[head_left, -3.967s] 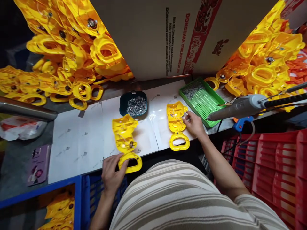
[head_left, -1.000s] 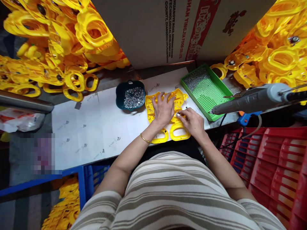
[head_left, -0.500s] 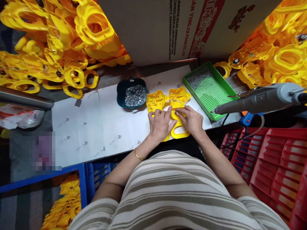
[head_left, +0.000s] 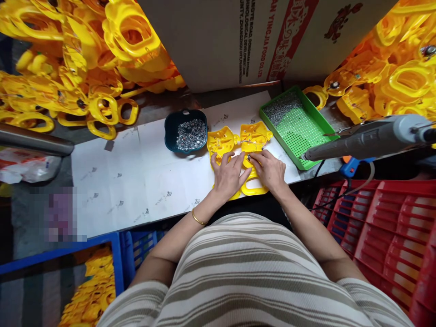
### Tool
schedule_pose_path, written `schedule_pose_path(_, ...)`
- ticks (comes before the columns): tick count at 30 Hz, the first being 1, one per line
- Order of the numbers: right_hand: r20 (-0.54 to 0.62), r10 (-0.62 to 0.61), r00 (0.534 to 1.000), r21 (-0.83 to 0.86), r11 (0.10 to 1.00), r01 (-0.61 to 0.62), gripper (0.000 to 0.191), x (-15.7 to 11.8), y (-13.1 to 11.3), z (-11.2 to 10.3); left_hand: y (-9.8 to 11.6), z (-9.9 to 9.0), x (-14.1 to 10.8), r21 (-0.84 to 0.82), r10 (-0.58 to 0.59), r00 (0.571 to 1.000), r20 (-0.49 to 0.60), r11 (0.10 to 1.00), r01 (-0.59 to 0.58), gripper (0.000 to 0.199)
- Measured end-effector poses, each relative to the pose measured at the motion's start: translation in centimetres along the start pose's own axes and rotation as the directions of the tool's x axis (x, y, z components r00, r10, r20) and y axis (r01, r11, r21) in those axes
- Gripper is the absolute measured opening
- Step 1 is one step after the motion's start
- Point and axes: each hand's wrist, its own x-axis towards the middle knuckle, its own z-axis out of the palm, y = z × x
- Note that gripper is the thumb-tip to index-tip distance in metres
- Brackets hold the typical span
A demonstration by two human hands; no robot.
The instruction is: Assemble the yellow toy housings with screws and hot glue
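Note:
Two yellow plastic casing halves lie side by side on the white board, hollow side up: the left half (head_left: 221,138) and the right half (head_left: 254,131). Thin wires run inside the right one, whose looped handle points toward my body. My left hand (head_left: 225,178) rests across the lower part of both halves, fingers spread. With fingertips pinched, my right hand (head_left: 271,171) is on a small round metallic part (head_left: 248,157) in the right half. My fingers hide much of the area around that part.
A dark bowl of small metal pieces (head_left: 173,141) stands left of the casings. To the right sits a green tray (head_left: 303,160) with screws, beside a grey electric screwdriver (head_left: 361,138). Yellow casings (head_left: 131,41) are heaped behind; a cardboard box (head_left: 211,45) stands at the back.
The right hand has shifted very slightly left, still pinching at the small metallic part. My left hand stays spread on the casings. The whole view has moved a little.

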Motion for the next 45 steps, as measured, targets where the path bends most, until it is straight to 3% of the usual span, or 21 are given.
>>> schedule_pose_path(4, -0.061, -0.073, 0.995, 0.123, 0.989, 0.080, 0.030, -0.5, 1.2, 0.8, 0.0, 0.1, -0.1, -0.001, -0.002, 0.999, -0.045, 1.000, 0.002, 0.039)
schedule_pose_path(7, -0.101, -0.062, 0.993, 0.162, 0.984, 0.078, 0.031, -1.5, 1.5, 1.0, 0.2, 0.1, -0.5, 0.000, 0.011, 0.998, -0.054, 1.000, -0.011, 0.031)
schedule_pose_path(10, -0.094, -0.025, 0.995, 0.114, 0.993, 0.035, 0.031, -2.4, 1.4, 0.7, 0.7, 0.2, -0.6, 0.010, -0.009, 0.999, -0.053, 1.000, 0.009, 0.032)
schedule_pose_path(16, -0.056, 0.026, 0.998, 0.014, 1.000, -0.025, 0.032, -2.6, 1.6, 0.3, 2.1, 0.0, 0.9, 0.038, -0.044, 0.999, 0.013, 0.998, 0.043, 0.060)
schedule_pose_path(23, -0.007, 0.044, 0.999, -0.061, 0.997, -0.044, 0.033, -2.2, 1.4, -0.1, 1.7, -0.3, 2.2, 0.045, -0.091, 0.989, 0.114, 0.995, 0.086, 0.064)
schedule_pose_path(30, 0.114, -0.003, 0.993, -0.154, 0.988, 0.021, 0.035, -1.7, 1.0, -0.6, 1.6, -0.4, 2.4, 0.055, -0.081, 0.991, 0.108, 0.996, 0.075, 0.060)
schedule_pose_path(32, 0.060, -0.052, 0.997, -0.058, 0.997, 0.055, 0.035, -2.1, 1.6, -0.2, 1.8, -0.6, 2.5, 0.066, -0.075, 0.991, 0.110, 0.996, 0.068, 0.059)
schedule_pose_path(35, -0.137, -0.089, 0.987, 0.211, 0.971, 0.117, 0.035, -3.4, 3.0, 0.8, 1.9, -0.7, 2.5, 0.079, -0.063, 0.992, 0.109, 0.995, 0.055, 0.058)
schedule_pose_path(38, -0.313, 0.111, 0.943, 0.486, 0.872, 0.058, 0.030, -4.5, 3.9, 1.7, 1.5, -0.5, 2.6, 0.054, -0.046, 0.994, 0.094, 0.998, 0.041, 0.060)
schedule_pose_path(41, -0.236, 0.371, 0.898, 0.710, 0.697, -0.101, 0.033, -4.3, 4.2, 1.9, 1.0, -0.1, 2.6, 0.038, -0.029, 0.997, 0.077, 0.999, 0.026, 0.060)
schedule_pose_path(43, -0.164, 0.420, 0.893, 0.769, 0.622, -0.151, 0.038, -3.5, 4.0, 1.7, 0.9, 0.0, 2.6, 0.036, -0.025, 0.997, 0.069, 0.999, 0.022, 0.060)
schedule_pose_path(45, -0.174, 0.397, 0.901, 0.758, 0.639, -0.135, 0.042, -2.6, 3.7, 1.6, 0.9, 0.1, 2.5, 0.035, -0.032, 0.997, 0.071, 0.999, 0.030, 0.060)
